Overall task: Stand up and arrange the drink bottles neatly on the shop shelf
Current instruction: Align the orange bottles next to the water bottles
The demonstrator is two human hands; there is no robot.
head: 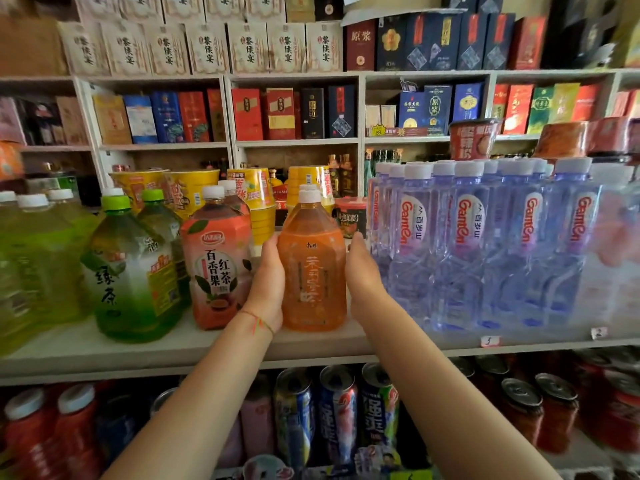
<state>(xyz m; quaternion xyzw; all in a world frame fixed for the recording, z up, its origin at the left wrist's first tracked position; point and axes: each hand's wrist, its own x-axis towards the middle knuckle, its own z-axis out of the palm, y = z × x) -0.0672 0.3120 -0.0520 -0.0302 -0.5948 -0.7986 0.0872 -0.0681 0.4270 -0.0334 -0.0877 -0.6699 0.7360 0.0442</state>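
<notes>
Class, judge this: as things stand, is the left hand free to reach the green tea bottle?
Probably not: the left hand holds the orange bottle, and the red tea bottle stands between it and the green tea bottle.

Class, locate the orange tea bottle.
Head view, centre: the orange bottle stands on the shelf between both hands, pink bottle left, water bottles right.

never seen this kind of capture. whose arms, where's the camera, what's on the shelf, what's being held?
No robot here: these are a person's own bare arms. The single picture comes from a wide-angle camera on their head, looking forward and down. The left hand and right hand hold the sides of an upright orange tea bottle on the white shop shelf. To its left stand a passion-fruit tea bottle and green tea bottles; to its right, rows of water bottles.
</notes>
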